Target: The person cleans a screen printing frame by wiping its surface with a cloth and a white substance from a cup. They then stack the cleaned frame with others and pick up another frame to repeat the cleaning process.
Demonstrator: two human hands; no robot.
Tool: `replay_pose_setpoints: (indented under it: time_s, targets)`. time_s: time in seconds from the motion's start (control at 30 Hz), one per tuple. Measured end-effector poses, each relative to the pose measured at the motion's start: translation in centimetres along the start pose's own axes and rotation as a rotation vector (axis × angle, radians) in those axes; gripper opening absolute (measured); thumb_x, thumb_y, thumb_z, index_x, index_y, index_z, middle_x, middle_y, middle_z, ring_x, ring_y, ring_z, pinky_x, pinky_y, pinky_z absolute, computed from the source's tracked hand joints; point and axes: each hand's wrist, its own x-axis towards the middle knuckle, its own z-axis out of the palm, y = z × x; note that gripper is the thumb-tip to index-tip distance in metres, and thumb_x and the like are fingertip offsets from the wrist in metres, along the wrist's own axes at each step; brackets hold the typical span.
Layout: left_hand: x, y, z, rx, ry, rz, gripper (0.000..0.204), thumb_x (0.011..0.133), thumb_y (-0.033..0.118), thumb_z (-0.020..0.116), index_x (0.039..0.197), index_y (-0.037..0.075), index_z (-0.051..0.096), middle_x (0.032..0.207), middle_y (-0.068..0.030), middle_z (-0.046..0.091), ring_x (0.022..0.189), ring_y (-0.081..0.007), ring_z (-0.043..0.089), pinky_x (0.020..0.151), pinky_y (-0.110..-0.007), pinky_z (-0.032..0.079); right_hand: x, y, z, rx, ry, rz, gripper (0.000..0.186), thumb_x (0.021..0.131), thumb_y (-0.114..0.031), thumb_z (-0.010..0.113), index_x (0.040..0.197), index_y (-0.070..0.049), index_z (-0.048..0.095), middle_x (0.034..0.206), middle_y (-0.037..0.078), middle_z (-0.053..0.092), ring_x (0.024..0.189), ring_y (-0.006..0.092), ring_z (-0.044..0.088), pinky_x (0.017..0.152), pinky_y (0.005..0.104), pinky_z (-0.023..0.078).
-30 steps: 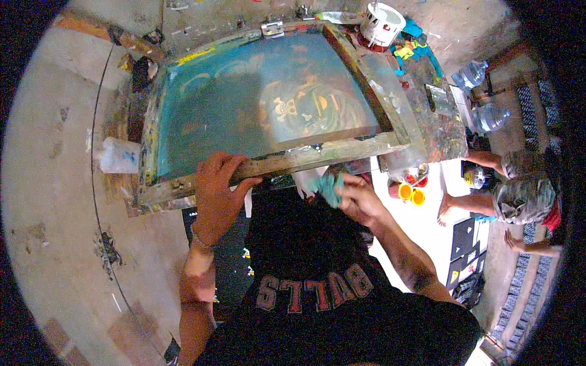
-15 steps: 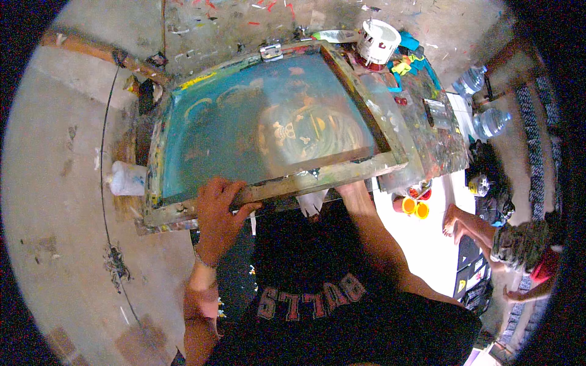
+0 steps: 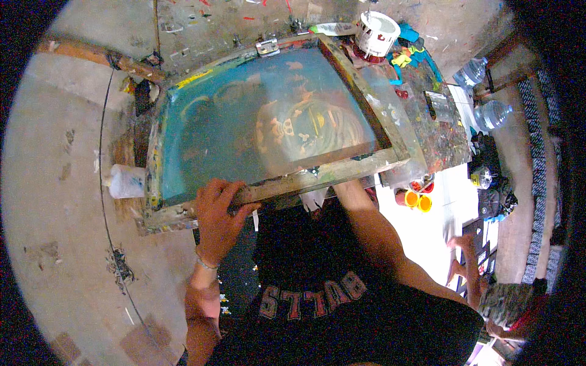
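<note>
A silkscreen printing frame with a wooden border lies tilted across the work table, its near edge raised. Its blue-stained mesh carries a faint skull design and a round pattern. Wrapped round the frame's near bar, left of centre, is my left hand, thumb on the front side. My right forearm reaches in beneath that bar, so the right hand's fingers are hidden under the frame. A white, ragged-edged patch shows below the bar beside the right wrist; what it belongs to is unclear.
A white paint bucket stands at the back right near bright cloths. Metal hinge clamps hold the frame's far side. A white container sits left. Yellow-orange cups, water bottles and another person's hand are at right.
My right forearm has gone slightly farther under the frame. The other person at the right has shifted lower and toward me. My left hand keeps its grip on the bar.
</note>
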Motion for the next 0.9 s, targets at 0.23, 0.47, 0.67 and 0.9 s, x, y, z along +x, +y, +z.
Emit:
replay_pose_setpoints:
  time_s: [0.23,0.47,0.67,0.9]
  targets:
    - [0.1,-0.2,-0.4,-0.031,0.017,0.017,0.046,0.068,0.034,0.081,0.104,0.009,0.067,0.096,-0.0102,0.059,0.091,-0.0316,0.054,0.080,-0.043,0.043,-0.3,-2.3,2.9,0.001,0.003,-0.007,0.051,0.099,-0.026,0.051,0.143,-0.006,0.036,0.139,0.014,0.044,0.128,0.0290,0.043,0.111,0.0433,0.033]
    - [0.1,-0.3,-0.6,-0.054,-0.018,0.027,0.046,0.071,0.033,0.080,0.106,0.008,0.066,0.096,-0.0104,0.059,0.093,-0.0316,0.054,0.082,-0.044,0.042,-0.8,-3.0,2.6,0.098,-0.024,0.029,0.051,0.098,-0.026,0.051,0.143,-0.007,0.037,0.138,0.014,0.046,0.127,0.0290,0.044,0.110,0.0440,0.034]
    - [0.3,-0.2,-0.5,-0.030,-0.021,0.029,0.047,0.070,0.030,0.081,0.107,0.008,0.065,0.097,-0.0110,0.059,0.093,-0.0321,0.055,0.082,-0.044,0.043,-0.3,-3.4,4.1,0.121,-0.051,0.010,0.051,0.098,-0.026,0.051,0.143,-0.007,0.037,0.137,0.014,0.047,0.126,0.0291,0.045,0.110,0.0446,0.034]
    - [0.2,-0.5,-0.7,-0.023,0.002,0.053,0.046,0.070,0.029,0.081,0.107,0.008,0.066,0.098,-0.0113,0.059,0.092,-0.0320,0.056,0.082,-0.044,0.044,0.7,-2.8,5.1,0.090,-0.027,0.008,0.050,0.098,-0.026,0.052,0.143,-0.007,0.038,0.136,0.014,0.048,0.125,0.0292,0.046,0.109,0.0453,0.035]
